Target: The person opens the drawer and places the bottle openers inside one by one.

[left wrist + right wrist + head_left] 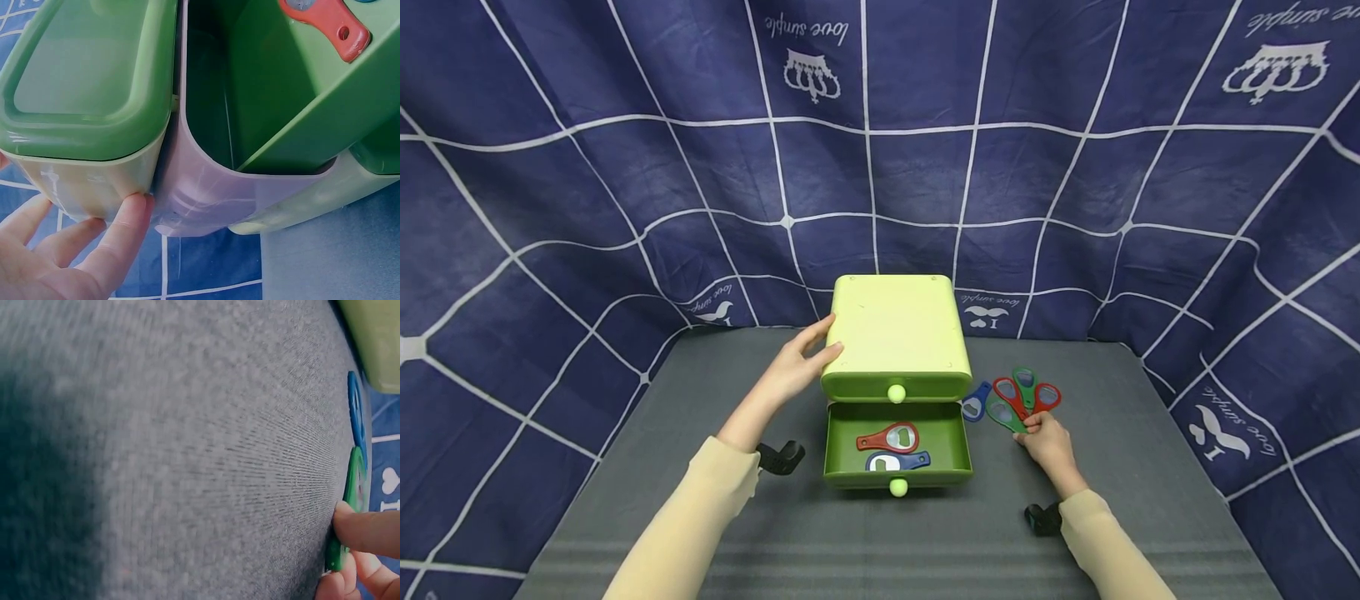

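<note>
A light-green two-drawer box stands on the grey table, its lower drawer pulled out. My left hand rests its extended fingers against the box's left side. Inside the drawer lie a red bottle opener and a blue bottle opener. To the right of the box, my right hand pinches the handle end of a green bottle opener between thumb and fingers. That opener lies low at the table surface; the right wrist view shows the green handle between the fingertips.
Beside the held one lie a blue bottle opener, another green one and two red ones, a left red one and a right red one, partly overlapping. The upper drawer is closed. A blue curtain hangs behind and around the table.
</note>
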`<state>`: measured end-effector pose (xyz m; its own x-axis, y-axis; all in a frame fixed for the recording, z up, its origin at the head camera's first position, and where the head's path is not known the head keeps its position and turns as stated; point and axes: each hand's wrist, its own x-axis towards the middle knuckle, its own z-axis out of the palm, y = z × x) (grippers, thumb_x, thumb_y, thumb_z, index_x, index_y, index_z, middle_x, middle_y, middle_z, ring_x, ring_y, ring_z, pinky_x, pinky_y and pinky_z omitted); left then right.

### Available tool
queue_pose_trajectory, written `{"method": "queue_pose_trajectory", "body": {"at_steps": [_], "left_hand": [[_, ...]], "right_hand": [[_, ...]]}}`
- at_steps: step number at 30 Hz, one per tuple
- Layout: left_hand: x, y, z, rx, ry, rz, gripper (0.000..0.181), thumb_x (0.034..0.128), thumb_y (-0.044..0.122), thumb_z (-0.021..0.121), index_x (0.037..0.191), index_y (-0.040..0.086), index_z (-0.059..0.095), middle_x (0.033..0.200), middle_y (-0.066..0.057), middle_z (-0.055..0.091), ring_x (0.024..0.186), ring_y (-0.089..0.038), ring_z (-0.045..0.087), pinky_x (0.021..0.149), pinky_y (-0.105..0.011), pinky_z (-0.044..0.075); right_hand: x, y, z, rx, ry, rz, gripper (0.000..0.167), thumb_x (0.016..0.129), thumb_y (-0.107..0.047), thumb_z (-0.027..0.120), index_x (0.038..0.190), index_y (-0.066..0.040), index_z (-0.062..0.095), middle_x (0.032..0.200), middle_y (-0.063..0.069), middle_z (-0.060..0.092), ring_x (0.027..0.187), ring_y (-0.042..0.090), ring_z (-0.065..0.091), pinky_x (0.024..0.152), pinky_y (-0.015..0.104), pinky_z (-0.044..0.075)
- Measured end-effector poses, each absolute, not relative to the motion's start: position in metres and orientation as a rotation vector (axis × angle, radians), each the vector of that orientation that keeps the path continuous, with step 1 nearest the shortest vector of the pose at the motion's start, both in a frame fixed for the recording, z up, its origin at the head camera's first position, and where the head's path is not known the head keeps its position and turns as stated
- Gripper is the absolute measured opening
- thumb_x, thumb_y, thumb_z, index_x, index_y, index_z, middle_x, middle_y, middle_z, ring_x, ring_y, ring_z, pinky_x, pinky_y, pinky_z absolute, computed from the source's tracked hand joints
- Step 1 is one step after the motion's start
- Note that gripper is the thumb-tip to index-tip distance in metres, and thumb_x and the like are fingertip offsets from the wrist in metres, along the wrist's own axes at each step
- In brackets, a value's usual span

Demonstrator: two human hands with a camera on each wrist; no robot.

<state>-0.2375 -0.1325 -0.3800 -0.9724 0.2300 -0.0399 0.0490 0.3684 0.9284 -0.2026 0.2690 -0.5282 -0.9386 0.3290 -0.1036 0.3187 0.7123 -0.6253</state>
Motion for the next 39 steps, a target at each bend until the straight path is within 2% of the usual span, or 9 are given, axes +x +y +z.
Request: {"method": "queue_pose_trajectory", "body": {"at_steps": [6,12,18,22,25,29,36,39], "left_hand": [[-0.238,-0.132,-0.379,0.255,2.47,1.658,0.066,0.0994,0.038,0.058,0.157,0.026,0.028,0.161,-0.009,0.029,0.148,-0.027,0.03,0.104,-0.048,0.048],[-0.238,-0.132,-0.38,0.272,2.506,1.637,0.07,0.0979,0.043,0.059,0.157,0.022,0.028,0.16,-0.014,0.03,0.146,-0.031,0.033,0.1,-0.042,0.051],[-0.238,-0.133,-0.381,0.255,2.487,1.649,0.066,0.0991,0.036,0.059,0.157,0.024,0.029,0.161,-0.01,0.03,0.147,-0.027,0.031,0.102,-0.046,0.049],[-0.239,-0.132,-0.38,0.251,2.485,1.645,0.066,0.0994,0.035,0.059,0.157,0.025,0.029,0.161,-0.009,0.029,0.148,-0.025,0.03,0.102,-0.046,0.049],[-0.239,-0.132,-0.38,0.235,2.484,1.656,0.065,0.0991,0.035,0.06,0.156,0.025,0.03,0.161,-0.009,0.03,0.147,-0.025,0.031,0.102,-0.045,0.05],[-0.239,-0.132,-0.38,0.242,2.471,1.675,0.065,0.0992,0.034,0.06,0.156,0.024,0.03,0.161,-0.009,0.03,0.147,-0.025,0.032,0.101,-0.045,0.05],[-0.239,-0.132,-0.38,0.252,2.466,1.677,0.065,0.0991,0.034,0.06,0.156,0.024,0.03,0.161,-0.009,0.03,0.147,-0.025,0.032,0.1,-0.045,0.051],[-0.24,-0.132,-0.381,0.256,2.468,1.672,0.066,0.0992,0.034,0.06,0.157,0.023,0.029,0.161,-0.009,0.03,0.147,-0.025,0.032,0.1,-0.045,0.051]], "right_hand": [[-0.201,0.268,-0.526,-0.533,-2.943,1.022,0.024,0.081,-0.01,0.077,0.095,0.002,0.062,0.086,0.015,0.065,0.079,0.029,0.06,0.069,0.041,0.048],[-0.196,0.271,-0.525,-0.444,-2.907,1.042,0.022,0.086,-0.016,0.075,0.096,0.002,0.067,0.086,0.014,0.069,0.078,0.027,0.062,0.068,0.04,0.048],[-0.187,0.274,-0.522,-0.446,-2.898,1.206,0.027,0.09,-0.021,0.071,0.104,0.001,0.069,0.085,0.011,0.071,0.07,0.015,0.062,0.061,0.03,0.047],[-0.179,0.273,-0.513,-0.379,-2.885,1.371,0.031,0.092,-0.02,0.069,0.11,0.005,0.067,0.092,0.015,0.074,0.072,0.013,0.067,0.067,0.034,0.055],[-0.174,0.27,-0.501,-0.321,-2.858,1.507,0.035,0.093,-0.018,0.068,0.116,0.008,0.064,0.099,0.02,0.073,0.079,0.02,0.071,0.075,0.039,0.058],[-0.167,0.266,-0.481,-0.284,-2.834,1.608,0.037,0.094,-0.018,0.068,0.117,0.01,0.062,0.1,0.021,0.073,0.085,0.025,0.072,0.079,0.04,0.059],[-0.158,0.262,-0.458,-0.243,-2.831,1.721,0.037,0.094,-0.021,0.069,0.117,0.007,0.061,0.101,0.016,0.073,0.084,0.013,0.071,0.083,0.037,0.058],[-0.154,0.262,-0.449,-0.194,-2.819,1.808,0.038,0.093,-0.021,0.069,0.118,0.006,0.06,0.098,0.01,0.074,0.082,0.009,0.07,0.085,0.035,0.058]]}}
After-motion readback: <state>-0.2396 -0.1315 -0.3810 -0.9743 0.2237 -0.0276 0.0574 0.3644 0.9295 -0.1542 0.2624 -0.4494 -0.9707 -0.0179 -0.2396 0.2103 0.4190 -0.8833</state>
